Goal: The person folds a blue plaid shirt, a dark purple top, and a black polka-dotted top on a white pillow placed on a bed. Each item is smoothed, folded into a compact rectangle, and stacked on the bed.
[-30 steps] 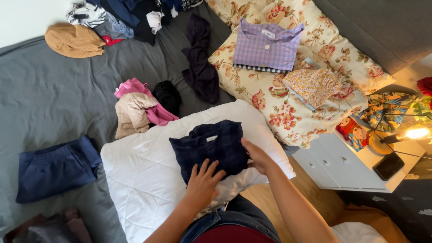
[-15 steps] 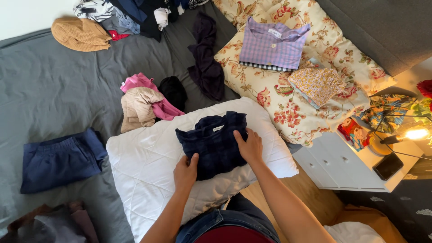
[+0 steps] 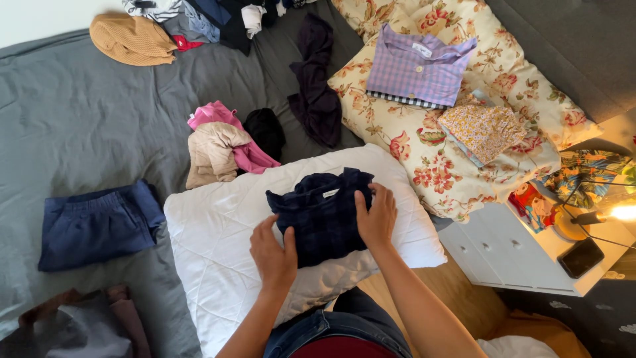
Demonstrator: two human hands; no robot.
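Note:
A folded dark navy checked shirt lies on a white quilted pillow in front of me. My left hand grips the shirt's near left edge, thumb over the cloth. At the shirt's right edge, my right hand holds it with fingers curled around the fold. Both forearms reach up from the bottom of the head view.
Grey bedsheet all around. Folded navy shorts lie left, a beige and pink clothes heap behind the pillow. A floral pillow holds a folded lilac checked shirt and a floral garment. White nightstand, phone, lamp right.
Both hands have shifted from lying on top of the shirt to gripping its left and right edges. The shirt looks more compactly folded. The camera view has tilted slightly.

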